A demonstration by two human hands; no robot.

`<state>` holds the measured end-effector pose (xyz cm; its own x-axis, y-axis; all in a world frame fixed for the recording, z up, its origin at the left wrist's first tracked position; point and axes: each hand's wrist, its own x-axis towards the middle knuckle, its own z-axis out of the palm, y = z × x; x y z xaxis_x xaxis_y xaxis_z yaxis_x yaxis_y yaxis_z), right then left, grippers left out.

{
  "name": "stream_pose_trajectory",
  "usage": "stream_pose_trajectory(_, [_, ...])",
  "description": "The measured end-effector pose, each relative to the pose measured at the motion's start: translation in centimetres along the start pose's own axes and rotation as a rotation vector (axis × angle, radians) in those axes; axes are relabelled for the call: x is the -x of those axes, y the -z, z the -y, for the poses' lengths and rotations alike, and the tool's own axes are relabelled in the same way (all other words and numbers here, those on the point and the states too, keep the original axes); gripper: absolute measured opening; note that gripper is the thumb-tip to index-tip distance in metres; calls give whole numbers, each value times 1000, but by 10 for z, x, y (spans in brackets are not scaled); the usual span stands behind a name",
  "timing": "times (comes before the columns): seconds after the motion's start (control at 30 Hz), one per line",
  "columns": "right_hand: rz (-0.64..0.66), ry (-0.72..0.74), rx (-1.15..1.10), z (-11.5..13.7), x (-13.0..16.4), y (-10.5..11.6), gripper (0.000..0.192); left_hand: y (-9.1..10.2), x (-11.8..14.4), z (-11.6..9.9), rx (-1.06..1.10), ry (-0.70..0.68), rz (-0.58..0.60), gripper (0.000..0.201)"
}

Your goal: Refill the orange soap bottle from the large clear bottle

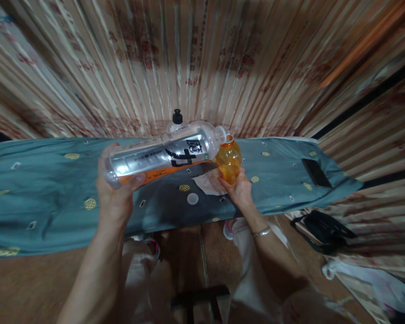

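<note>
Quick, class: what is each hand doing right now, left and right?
Left hand: closed around the large clear bottle, tipped sideways.
Right hand: closed around the small orange bottle.

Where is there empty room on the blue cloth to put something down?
Left of the left hand, the blue cloth is bare. More room lies between the orange jar and the phone. It's crowded around the white cap.

Dim warm indoor light, glare streak along the clear bottle (pixel 162 155), soft shadow on the near table (pixel 47 198) edge, curtain (pixel 222 58) smeared by blur, strong wide-angle bending at left and right edges
</note>
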<state>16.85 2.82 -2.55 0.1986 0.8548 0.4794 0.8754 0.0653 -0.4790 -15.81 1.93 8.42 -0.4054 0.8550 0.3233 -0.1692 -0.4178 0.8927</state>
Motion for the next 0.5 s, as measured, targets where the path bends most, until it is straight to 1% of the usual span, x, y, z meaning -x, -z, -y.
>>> stream_pose_trajectory(0.23, [7, -11, 12, 0, 0, 0, 71, 1, -1, 2, -9, -29, 33, 86])
stream_pose_trajectory(0.37, [10, -17, 22, 1, 0, 0, 75, 1, -1, 0, -10, -23, 21, 86])
stream_pose_trajectory(0.5, [21, -32, 27, 1, 0, 1, 74, 1, 0, 1, -17, -31, 29, 88])
